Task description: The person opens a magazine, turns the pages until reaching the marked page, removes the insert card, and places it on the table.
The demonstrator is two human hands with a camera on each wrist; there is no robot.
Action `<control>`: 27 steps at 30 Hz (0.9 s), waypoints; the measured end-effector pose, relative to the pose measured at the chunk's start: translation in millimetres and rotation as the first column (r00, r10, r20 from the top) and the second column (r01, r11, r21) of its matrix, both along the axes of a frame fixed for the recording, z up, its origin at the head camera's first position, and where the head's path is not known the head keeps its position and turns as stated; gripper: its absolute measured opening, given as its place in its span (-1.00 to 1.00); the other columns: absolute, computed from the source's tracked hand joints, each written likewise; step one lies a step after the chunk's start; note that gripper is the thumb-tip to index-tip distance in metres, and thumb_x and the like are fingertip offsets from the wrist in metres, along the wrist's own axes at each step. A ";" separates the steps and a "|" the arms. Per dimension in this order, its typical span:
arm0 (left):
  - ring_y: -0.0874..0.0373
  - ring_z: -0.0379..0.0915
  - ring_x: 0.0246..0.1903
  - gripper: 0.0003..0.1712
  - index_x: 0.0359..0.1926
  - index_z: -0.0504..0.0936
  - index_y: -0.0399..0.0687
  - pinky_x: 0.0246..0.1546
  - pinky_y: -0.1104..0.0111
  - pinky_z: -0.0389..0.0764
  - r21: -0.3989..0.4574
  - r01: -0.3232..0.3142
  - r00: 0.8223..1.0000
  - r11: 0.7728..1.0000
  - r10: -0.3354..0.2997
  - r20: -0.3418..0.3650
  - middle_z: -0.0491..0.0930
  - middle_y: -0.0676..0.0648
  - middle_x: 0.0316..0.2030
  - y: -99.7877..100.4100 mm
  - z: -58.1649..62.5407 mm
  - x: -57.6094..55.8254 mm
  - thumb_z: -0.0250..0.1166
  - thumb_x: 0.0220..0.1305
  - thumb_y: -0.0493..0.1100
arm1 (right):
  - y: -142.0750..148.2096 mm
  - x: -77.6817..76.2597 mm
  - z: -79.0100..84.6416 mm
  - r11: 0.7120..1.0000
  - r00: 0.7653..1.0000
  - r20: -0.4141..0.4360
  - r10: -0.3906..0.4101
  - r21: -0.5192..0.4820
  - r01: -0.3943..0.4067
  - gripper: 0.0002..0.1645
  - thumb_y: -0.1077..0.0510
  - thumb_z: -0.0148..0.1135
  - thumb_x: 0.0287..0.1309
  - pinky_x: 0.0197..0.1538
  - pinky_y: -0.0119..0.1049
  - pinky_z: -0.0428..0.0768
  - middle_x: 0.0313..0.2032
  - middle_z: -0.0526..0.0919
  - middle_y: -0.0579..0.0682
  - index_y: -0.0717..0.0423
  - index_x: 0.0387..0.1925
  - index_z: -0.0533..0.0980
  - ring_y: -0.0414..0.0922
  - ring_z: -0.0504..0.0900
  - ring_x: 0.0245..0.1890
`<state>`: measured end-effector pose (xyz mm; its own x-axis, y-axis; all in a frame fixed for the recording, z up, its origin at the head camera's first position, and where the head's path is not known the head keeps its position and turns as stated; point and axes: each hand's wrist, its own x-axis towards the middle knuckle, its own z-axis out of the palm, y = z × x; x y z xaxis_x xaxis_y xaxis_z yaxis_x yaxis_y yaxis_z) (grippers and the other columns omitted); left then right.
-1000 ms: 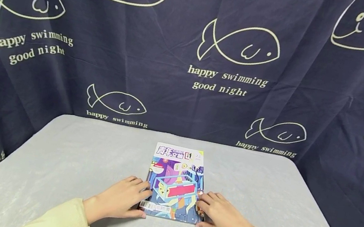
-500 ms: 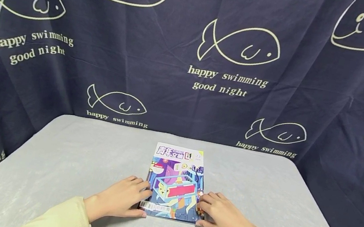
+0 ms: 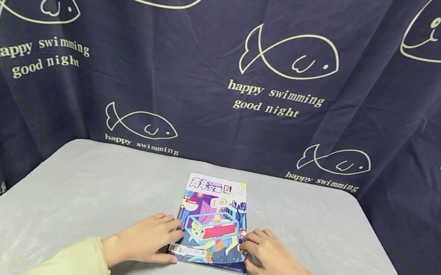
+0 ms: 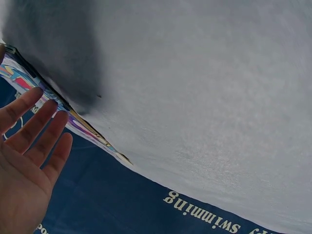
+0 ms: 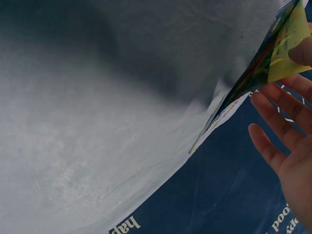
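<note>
The colourful paper magazine with a purple and blue illustrated cover (image 3: 213,220) lies on the pale grey, cloth-covered surface (image 3: 107,196), near its front part, between the two hands. What has just changed is at its near right corner: half a second ago the cover was lying flat there, and now this corner is raised a little, so that a dark blue strip of the layer below (image 3: 226,266) is showing along the near edge. The bare right hand (image 3: 272,261) makes this lift; in its wrist view the thumb lies on the yellow inner side of the raised corner (image 5: 287,51), with fingers at the other side, so its grip pinches the cover only, not the whole magazine. The bare left hand (image 3: 145,241) has stayed in almost the same place at the left edge; its fingers are rather straight, with the tips beside or on the edge, and it does not hold anything in its grip. How firmly it presses, I cannot tell. For the work in hand, I judge that the cover is now separated at one corner, while the magazine itself remains in its place.
</note>
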<state>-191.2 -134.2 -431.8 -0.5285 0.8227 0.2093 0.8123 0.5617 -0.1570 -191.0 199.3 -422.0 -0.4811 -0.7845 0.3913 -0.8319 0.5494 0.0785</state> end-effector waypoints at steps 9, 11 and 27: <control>0.18 0.40 -0.18 -0.35 -0.05 0.51 -0.01 -0.10 0.28 0.45 -0.001 -0.015 1.000 1.000 0.015 0.015 0.47 0.02 -0.16 3.5 -1.2 0.3 -0.03 0.16 0.39 | 0.7 -7.2 -0.2 0.996 0.999 -0.031 0.013 -0.086 -0.016 -0.82 0.06 0.32 -0.16 -0.14 -0.30 0.45 -0.36 0.60 -0.22 -0.03 -0.40 0.59 -0.26 0.51 -0.27; 0.18 0.40 -0.17 -0.35 -0.04 0.50 0.00 -0.08 0.28 0.45 0.006 -0.020 1.000 1.000 0.020 0.019 0.47 0.03 -0.16 4.5 -2.0 0.2 -0.02 0.15 0.40 | 0.5 -8.5 0.0 0.994 0.999 -0.042 0.014 -0.105 -0.018 -0.84 0.05 0.31 -0.13 -0.14 -0.29 0.45 -0.37 0.60 -0.22 -0.04 -0.42 0.59 -0.26 0.51 -0.28; 0.17 0.40 -0.24 -0.34 -0.10 0.50 0.06 -0.15 0.28 0.45 -0.005 -0.060 0.997 0.998 0.060 -0.041 0.48 0.05 -0.22 12.4 -1.2 1.9 -0.02 0.09 0.46 | -4.8 -12.3 3.1 0.975 0.997 -0.071 -0.022 -0.222 0.006 -0.88 0.03 0.33 -0.13 -0.13 -0.31 0.43 -0.40 0.61 -0.24 -0.07 -0.47 0.59 -0.28 0.51 -0.31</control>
<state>-189.3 -121.8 -433.0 -0.5682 0.7911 0.2264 0.7700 0.6082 -0.1929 -203.3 194.5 -418.9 -0.4552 -0.6679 0.5888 -0.8207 0.5712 0.0136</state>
